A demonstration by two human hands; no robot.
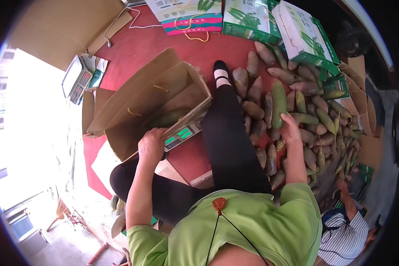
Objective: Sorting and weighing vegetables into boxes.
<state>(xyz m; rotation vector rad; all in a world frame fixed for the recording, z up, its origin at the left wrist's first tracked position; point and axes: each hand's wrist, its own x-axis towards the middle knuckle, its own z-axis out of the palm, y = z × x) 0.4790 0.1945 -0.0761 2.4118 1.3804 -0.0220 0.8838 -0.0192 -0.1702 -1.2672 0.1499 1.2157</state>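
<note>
My right hand (290, 128) is closed around the lower end of a long green stalk (278, 103), lifted over a heap of brown-green stalks (314, 111) on the red floor. My left hand (151, 145) rests on the near edge of an open brown cardboard box (150, 95) that sits on a weighing scale (181, 134) with a lit green display. More green stalks lie inside the box (168, 119). My black-clad leg and shoe (220, 71) stretch between the box and the heap.
Green-and-white cartons (306, 35) and a pink-striped carton (190, 15) stand at the far side. A second scale (75, 80) lies at the left beside flat cardboard. Another person in a striped shirt (346, 230) crouches at the lower right by the heap.
</note>
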